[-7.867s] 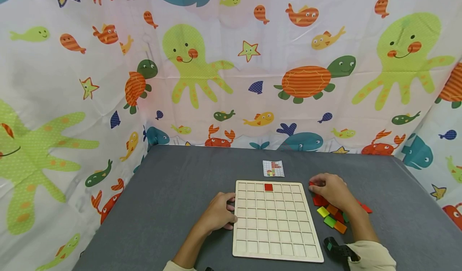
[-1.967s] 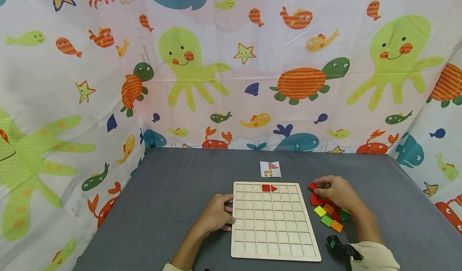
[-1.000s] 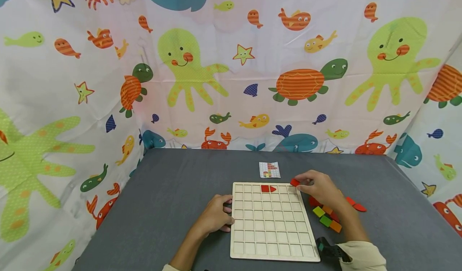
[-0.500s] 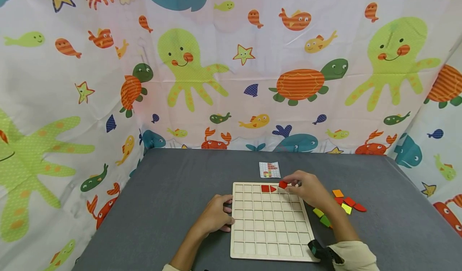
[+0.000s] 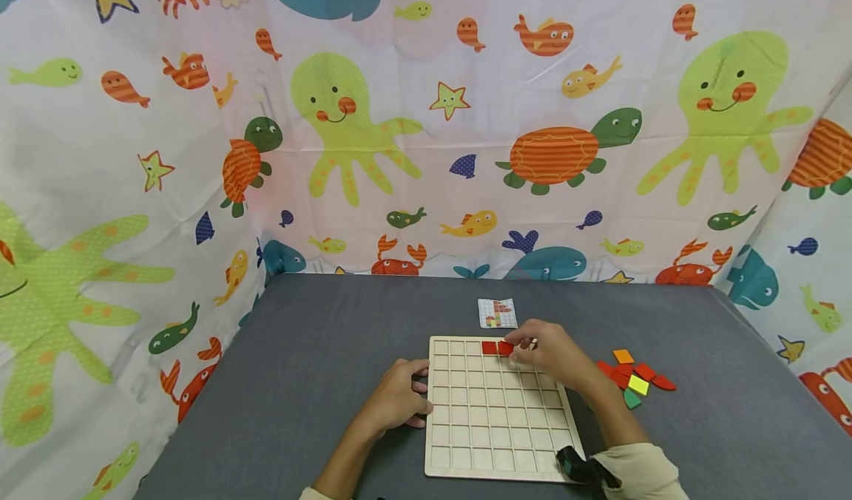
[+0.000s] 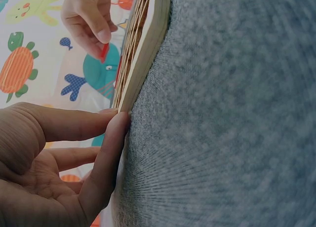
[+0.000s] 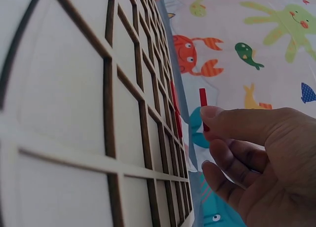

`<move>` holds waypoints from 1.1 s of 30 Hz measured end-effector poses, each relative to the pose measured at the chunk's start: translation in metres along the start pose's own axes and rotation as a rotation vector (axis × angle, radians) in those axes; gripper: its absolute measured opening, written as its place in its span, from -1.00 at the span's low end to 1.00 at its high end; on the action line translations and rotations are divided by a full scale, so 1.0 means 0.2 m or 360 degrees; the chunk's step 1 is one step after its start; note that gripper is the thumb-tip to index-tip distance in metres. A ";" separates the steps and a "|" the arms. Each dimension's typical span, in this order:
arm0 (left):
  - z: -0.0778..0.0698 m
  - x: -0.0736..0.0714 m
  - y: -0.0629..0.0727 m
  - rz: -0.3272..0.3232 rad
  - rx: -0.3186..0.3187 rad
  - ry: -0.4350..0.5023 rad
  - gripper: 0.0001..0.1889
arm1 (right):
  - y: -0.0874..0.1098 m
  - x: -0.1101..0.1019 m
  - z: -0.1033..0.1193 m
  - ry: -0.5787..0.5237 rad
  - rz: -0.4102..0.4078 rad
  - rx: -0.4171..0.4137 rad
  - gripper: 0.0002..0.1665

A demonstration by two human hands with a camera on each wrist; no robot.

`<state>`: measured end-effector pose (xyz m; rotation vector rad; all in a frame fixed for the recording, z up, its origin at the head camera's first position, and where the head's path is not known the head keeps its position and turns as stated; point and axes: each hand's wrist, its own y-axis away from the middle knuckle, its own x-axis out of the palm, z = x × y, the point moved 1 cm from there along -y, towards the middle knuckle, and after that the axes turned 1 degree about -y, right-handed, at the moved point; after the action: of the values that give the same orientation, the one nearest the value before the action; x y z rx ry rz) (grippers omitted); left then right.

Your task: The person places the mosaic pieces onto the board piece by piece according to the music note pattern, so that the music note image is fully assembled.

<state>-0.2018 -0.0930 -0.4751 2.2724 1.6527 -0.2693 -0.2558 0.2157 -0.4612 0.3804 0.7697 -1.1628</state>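
A pale wooden grid board (image 5: 502, 416) lies on the grey table. My left hand (image 5: 394, 396) grips its left edge; in the left wrist view the thumb and a finger meet at the board's rim (image 6: 148, 44). Over the top row, my right hand (image 5: 549, 352) pinches a thin red tile (image 7: 202, 96) between thumb and fingers, apart from the board in the right wrist view. A red square tile (image 5: 489, 348) sits in the top row. Beside it, the pointed red tile is covered by the held one in the head view, though red edges (image 7: 177, 106) show in the right wrist view.
Right of the board lie loose tiles: several red ones (image 5: 644, 371), an orange (image 5: 623, 356), a yellow (image 5: 638, 385) and a green (image 5: 631, 399). My right forearm hides part of that area. A printed pattern card (image 5: 497, 313) lies behind the board. A sea-animal curtain (image 5: 413, 100) hangs behind the table.
The pointed red tile joined the square in the top row. My right hand then picked a red tile from the pile and carried it left over the board. My left hand stayed at the edge.
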 end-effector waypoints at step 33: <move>0.00 0.00 0.00 -0.0017 0.0026 0.0008 -0.18 | -0.07 0.09 0.07 0.0106 0.0204 -0.0030 -0.70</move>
<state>-0.2012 -0.0922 -0.4751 2.2787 1.6713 -0.2807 -0.2604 0.1886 -0.4628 0.4481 0.8019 -1.0262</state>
